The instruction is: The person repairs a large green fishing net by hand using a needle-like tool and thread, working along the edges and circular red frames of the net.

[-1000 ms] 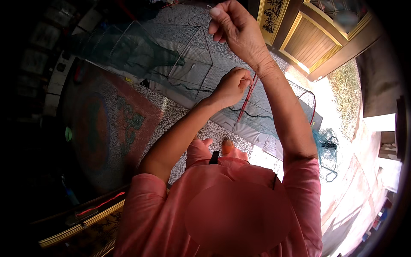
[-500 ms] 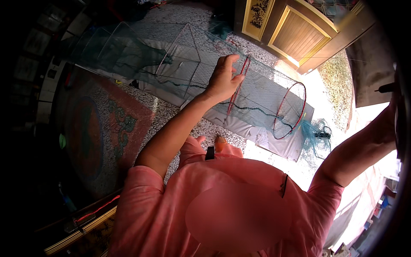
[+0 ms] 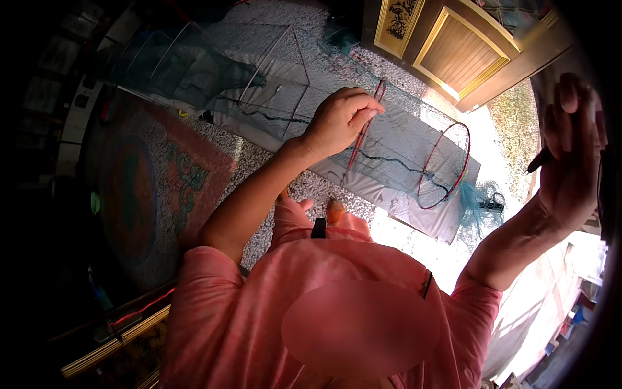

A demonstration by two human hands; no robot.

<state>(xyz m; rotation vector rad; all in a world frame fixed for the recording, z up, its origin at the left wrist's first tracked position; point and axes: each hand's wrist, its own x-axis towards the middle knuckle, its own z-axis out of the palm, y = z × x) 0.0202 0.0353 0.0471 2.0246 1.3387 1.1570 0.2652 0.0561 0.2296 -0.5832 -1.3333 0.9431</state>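
Note:
A long green mesh net trap (image 3: pixel 395 139) stretches from the far left to the right in front of me, with a dark green cord along it. My left hand (image 3: pixel 340 121) is over its middle, thumb and fingers pinched together beside a narrow-looking red hoop (image 3: pixel 363 133). What the fingertips hold is too small to make out. Another red hoop (image 3: pixel 468 152) stands near the trap's right end, by a bunched teal net tail (image 3: pixel 476 201). At the right edge my right hand (image 3: pixel 570 146) is raised, with a dark pointed tool (image 3: pixel 539 160) sticking out of it.
A pale sheet (image 3: pixel 424 217) lies under the trap on a pebbled floor (image 3: pixel 311 189). Beyond stands a brown panelled door (image 3: pixel 463 55) with gold trim. A patterned floor panel (image 3: pixel 133 201) is at the left, and gold-striped trim (image 3: pixel 120 337) at the lower left.
My right hand has come inward from the right edge, bringing the dark tool lower and to the left. The left hand's fingers have closed together near the hoop.

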